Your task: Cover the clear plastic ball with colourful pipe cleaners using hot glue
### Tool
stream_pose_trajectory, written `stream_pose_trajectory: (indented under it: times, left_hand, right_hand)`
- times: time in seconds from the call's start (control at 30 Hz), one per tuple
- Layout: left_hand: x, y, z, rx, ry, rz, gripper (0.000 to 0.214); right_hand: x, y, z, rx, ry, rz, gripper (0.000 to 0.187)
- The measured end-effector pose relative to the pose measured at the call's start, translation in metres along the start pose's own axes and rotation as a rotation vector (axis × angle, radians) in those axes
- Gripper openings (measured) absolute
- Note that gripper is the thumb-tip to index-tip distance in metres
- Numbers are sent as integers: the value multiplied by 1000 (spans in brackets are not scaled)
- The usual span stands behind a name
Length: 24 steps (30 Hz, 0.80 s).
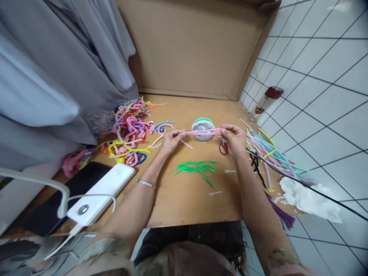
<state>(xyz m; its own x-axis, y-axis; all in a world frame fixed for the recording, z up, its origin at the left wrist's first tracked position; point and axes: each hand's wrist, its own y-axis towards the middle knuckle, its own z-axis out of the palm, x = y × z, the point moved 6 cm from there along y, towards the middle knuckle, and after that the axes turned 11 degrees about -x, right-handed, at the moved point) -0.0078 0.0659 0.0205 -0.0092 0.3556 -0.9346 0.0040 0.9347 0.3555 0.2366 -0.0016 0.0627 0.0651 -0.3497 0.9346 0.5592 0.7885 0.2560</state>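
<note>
A: What do we hold at this moment?

B: We hold pink fuzzy craft strands (202, 132), stretched almost level between our two hands. Our left hand (171, 140) has thumb and fingertips together on one end, and our right hand (233, 138) pinches the other end in the same manner.

A: Is it one strand or two?

B: We see two lines side by side, but we cannot tell if it is one strand folded. A pink loose end (188, 145) slants below our left fingers.

A: What is around the grip?

B: Behind the strands we see a round clear plastic container with a green edge (202, 125). Below our right hand lie red-handled scissors (225, 145). Nearer to us are short green fuzzy pieces (191, 168), on the brown wooden table (186, 209).

A: And farther out?

B: To the left we have a tangled multicoloured heap of fuzzy strands (132, 122) and, nearer, a white plastic power bank (106, 188). To the right lies a bundle of long pale pink and mint strands (267, 149), with white fluffy material (301, 195) beside it.
</note>
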Motion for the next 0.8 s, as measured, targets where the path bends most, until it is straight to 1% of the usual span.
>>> stream_pose_trajectory:
  times: [0.07, 0.1, 0.23, 0.37, 0.5, 0.57, 0.6, 0.7, 0.8]
  left_hand:
    - [5, -2, 3, 25, -53, -81, 35]
    - [6, -3, 5, 35, -72, -99, 35]
    - [2, -5, 8, 48, -112, -80, 34]
    - [0, -5, 11, 73, -134, -92, 33]
    - [1, -4, 10, 44, -166, -99, 30]
    - [2, -3, 8, 14, -189, -113, 28]
    - [2, -3, 7, 2, -202, -124, 27]
    - [1, 0, 4, -19, -244, -143, 27]
    - [-2, 9, 2, -51, -306, -145, 32]
  right_hand:
    - [0, 0, 0, -3, 24, 16, 27]
    - [0, 0, 0, 1, 32, 19, 27]
    - [0, -1, 1, 32, 67, 30, 27]
    - [-2, 1, 1, 38, 106, 41, 27]
    - [-4, 2, 1, 50, 41, -6, 26]
    - [-1, 2, 1, 44, -69, -99, 24]
    - [3, 1, 0, 35, -150, -177, 23]
    - [18, -3, 2, 19, -425, -484, 14]
    - [31, -6, 10, 79, -634, -753, 15]
